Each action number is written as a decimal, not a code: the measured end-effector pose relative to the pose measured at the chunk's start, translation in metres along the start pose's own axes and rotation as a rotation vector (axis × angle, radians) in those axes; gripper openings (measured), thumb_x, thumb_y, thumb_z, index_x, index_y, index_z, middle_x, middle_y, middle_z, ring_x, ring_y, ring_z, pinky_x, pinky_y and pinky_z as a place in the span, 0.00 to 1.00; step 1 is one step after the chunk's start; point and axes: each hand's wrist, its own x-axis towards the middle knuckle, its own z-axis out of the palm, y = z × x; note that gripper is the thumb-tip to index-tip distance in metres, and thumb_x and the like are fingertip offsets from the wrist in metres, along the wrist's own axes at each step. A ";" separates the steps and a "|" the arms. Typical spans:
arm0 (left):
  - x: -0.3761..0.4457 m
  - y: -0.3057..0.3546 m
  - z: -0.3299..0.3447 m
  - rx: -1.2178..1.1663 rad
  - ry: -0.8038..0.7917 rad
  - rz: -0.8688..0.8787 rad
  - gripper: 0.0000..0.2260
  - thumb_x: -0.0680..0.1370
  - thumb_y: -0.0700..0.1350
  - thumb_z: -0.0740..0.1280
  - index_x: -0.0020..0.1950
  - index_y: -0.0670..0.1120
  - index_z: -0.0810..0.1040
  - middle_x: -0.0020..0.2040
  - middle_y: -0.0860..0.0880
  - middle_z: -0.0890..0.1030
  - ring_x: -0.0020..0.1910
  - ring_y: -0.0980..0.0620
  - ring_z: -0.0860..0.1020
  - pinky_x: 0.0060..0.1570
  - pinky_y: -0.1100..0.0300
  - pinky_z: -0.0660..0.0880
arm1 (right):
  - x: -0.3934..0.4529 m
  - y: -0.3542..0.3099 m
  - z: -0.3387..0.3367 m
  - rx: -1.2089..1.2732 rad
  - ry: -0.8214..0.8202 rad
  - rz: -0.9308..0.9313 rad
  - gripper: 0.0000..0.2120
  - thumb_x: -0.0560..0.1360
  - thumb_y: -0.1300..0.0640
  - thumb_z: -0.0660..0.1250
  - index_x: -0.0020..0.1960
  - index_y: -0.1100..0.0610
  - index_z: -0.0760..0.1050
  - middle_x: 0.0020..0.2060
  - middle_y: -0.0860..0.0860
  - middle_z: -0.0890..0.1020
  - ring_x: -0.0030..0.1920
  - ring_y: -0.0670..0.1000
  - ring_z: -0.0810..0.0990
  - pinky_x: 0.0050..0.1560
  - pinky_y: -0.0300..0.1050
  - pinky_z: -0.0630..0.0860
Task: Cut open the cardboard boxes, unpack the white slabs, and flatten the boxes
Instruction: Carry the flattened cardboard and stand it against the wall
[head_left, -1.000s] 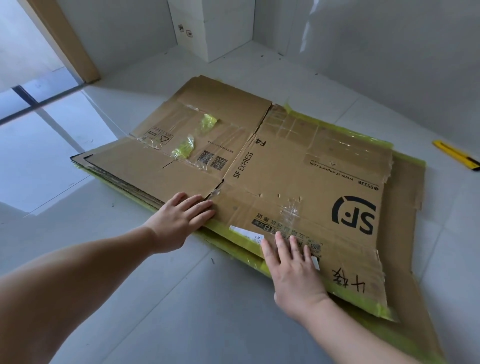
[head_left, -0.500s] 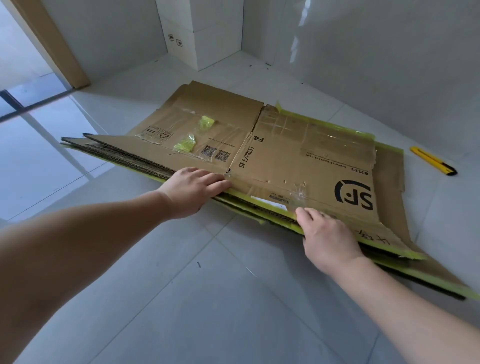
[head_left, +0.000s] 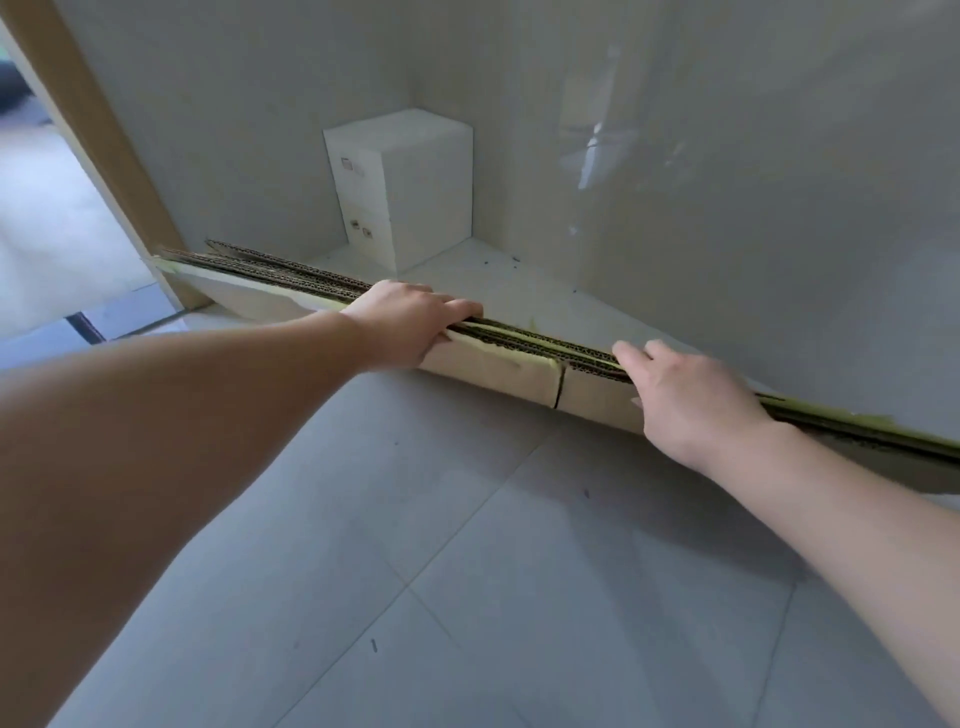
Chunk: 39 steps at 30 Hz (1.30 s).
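A stack of flattened cardboard boxes (head_left: 498, 366) with yellow-green tape is lifted off the floor, and I see it nearly edge-on as a long band running from the door frame to the right edge. My left hand (head_left: 410, 322) grips its near edge, fingers curled over the top. My right hand (head_left: 685, 395) grips the same edge further right, fingers over the corrugated layers. The white slabs (head_left: 402, 187) stand stacked in the far corner against the walls.
A wooden door frame (head_left: 98, 140) rises at the left, with a doorway beyond it. Pale glossy walls close in behind and to the right. Grey floor tiles (head_left: 467, 571) spread below my arms.
The cardboard stack has gone from lying flat on the floor to being raised by its near edge, tilted almost edge-on. Both hands went from pressing flat to gripping. The yellow knife has left the view.
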 end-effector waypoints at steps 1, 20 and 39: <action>0.008 -0.004 -0.017 0.017 0.003 -0.020 0.20 0.80 0.50 0.59 0.72 0.56 0.61 0.57 0.50 0.79 0.55 0.46 0.75 0.44 0.55 0.70 | 0.007 0.008 -0.016 -0.006 0.019 -0.004 0.16 0.75 0.64 0.61 0.60 0.53 0.64 0.42 0.50 0.68 0.41 0.59 0.77 0.33 0.45 0.63; 0.098 -0.058 -0.594 -0.048 -0.102 -0.249 0.18 0.75 0.50 0.64 0.64 0.60 0.69 0.49 0.54 0.81 0.50 0.46 0.78 0.40 0.58 0.68 | 0.102 0.206 -0.562 -0.067 -0.024 -0.098 0.10 0.76 0.60 0.61 0.56 0.50 0.68 0.47 0.49 0.79 0.47 0.56 0.79 0.38 0.46 0.66; 0.069 -0.168 -0.943 -0.091 0.088 -0.559 0.13 0.71 0.54 0.67 0.56 0.59 0.76 0.41 0.56 0.79 0.47 0.50 0.77 0.48 0.56 0.71 | 0.231 0.184 -0.940 0.441 0.009 -0.554 0.08 0.71 0.49 0.74 0.44 0.42 0.75 0.39 0.40 0.79 0.42 0.42 0.77 0.44 0.42 0.72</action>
